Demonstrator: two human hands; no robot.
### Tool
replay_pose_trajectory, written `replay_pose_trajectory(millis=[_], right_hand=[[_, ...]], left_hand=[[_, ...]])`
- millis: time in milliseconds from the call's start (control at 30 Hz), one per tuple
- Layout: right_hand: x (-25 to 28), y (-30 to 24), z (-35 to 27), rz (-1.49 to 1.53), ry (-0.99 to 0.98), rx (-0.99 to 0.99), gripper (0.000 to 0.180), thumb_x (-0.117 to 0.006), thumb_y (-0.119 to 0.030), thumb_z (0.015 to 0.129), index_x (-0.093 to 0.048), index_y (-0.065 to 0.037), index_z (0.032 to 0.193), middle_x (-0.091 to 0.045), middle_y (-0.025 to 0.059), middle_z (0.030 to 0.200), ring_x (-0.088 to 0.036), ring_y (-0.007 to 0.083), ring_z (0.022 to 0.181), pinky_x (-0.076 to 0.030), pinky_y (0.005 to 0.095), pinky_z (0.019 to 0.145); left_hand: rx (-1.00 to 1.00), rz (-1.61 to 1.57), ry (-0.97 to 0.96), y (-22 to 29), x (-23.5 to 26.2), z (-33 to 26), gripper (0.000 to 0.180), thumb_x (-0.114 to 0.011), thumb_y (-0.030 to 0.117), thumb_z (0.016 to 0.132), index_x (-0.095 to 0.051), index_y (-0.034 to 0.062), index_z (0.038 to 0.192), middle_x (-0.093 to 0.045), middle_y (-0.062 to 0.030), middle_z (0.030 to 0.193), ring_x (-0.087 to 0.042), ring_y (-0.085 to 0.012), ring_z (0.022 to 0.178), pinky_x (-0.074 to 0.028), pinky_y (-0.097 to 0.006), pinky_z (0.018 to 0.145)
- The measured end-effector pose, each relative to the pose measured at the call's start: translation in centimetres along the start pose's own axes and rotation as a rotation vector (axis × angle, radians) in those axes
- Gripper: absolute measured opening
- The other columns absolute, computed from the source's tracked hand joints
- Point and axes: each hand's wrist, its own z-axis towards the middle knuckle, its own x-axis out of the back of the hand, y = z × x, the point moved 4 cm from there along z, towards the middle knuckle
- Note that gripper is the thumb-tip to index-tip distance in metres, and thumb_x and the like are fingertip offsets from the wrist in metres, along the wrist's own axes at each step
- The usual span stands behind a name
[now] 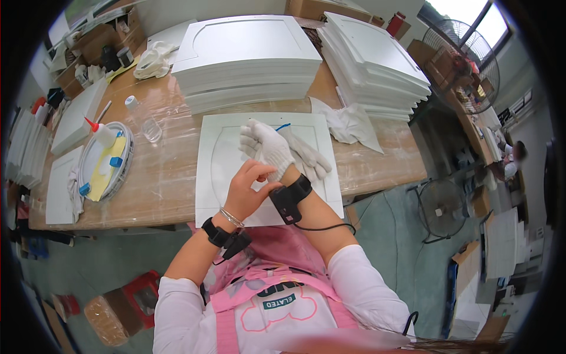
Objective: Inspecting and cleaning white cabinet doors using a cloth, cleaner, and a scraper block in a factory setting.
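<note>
Touching white glove (276, 154) on right hand (263, 141): left hand (244, 187).

Two hands (244, 189), one worn glove (268, 144), two fans (442, 207).

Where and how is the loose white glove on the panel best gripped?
Probably by the blue-edged cuff, pinched from above at the far side: the loose glove lies on the panel, cuff end far, finger end toward the near right.

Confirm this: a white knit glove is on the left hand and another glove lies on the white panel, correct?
Wrong hand: the head view shows the white knit glove on the right hand. Another glove does lie on the white panel.
</note>
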Motion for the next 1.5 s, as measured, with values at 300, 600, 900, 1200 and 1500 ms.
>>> replay_pose_trajectory(millis=[300, 600, 900, 1200, 1500], right_hand=[[2.6, 0.3, 1.0, -0.932, 0.245, 0.174, 0.038, -0.057, -0.034, 0.094, -0.062, -0.004, 0.118, -0.071, 0.0130, 0.105, -0.067, 0.0235, 0.096, -0.052, 0.0344, 0.082], [1.1, -1.5, 0.2, -1.151, 0.286, 0.386, 0.051, -0.058, -0.045, 0.092, -0.063, -0.003, 0.121, -0.069, 0.0174, 0.116, -0.066, 0.0316, 0.107, -0.049, 0.0369, 0.092], [2.1, 2.5, 2.1, 0.059, -0.205, -0.299, 0.067, -0.042, -0.055, 0.102, -0.045, 0.003, 0.135, -0.060, 0.0204, 0.127, -0.063, 0.0327, 0.108, -0.051, 0.0415, 0.095], [1.1, 0.1, -0.5, 0.677, -0.168, -0.263, 0.053, -0.043, -0.050, 0.103, -0.058, -0.001, 0.118, -0.063, 0.0110, 0.113, -0.061, 0.0246, 0.103, -0.054, 0.0459, 0.091], [-3.2, -4.8, -6.5, 0.858, -0.579, -0.066, 0.049, -0.047, -0.048, 0.102, -0.060, -0.006, 0.121, -0.063, 0.0059, 0.108, -0.059, 0.0226, 0.099, -0.050, 0.0400, 0.093]], left_hand=[[0.144, 0.189, -0.260, -0.4, 0.7, 2.9, 0.032, -0.082, 0.015, 0.073, -0.063, 0.0061, 0.096, -0.062, -0.0073, 0.084, -0.062, -0.0228, 0.073, -0.053, -0.033, 0.068], [0.247, 0.101, -0.259, 0.5, 0.5, 3.6, 0.010, -0.068, 0.006, 0.081, -0.067, 0.0021, 0.090, -0.067, -0.0093, 0.080, -0.066, -0.0220, 0.073, -0.054, -0.031, 0.070], [0.250, -0.008, -0.167, -2.5, 1.3, 3.2, 0.018, -0.064, -0.002, 0.084, -0.066, 0.0039, 0.100, -0.062, -0.0059, 0.091, -0.061, -0.0153, 0.081, -0.051, -0.027, 0.075], [-0.063, -0.001, -0.132, 0.8, -1.0, -1.4, 0.036, -0.075, -0.002, 0.073, -0.069, 0.0103, 0.106, -0.059, -0.0075, 0.095, -0.060, -0.0239, 0.084, -0.052, -0.031, 0.071], [-0.336, 0.044, -0.118, 3.6, -1.2, -1.7, 0.035, -0.074, -0.003, 0.066, -0.071, 0.0089, 0.099, -0.060, -0.0069, 0.089, -0.061, -0.0248, 0.084, -0.053, -0.035, 0.069]])
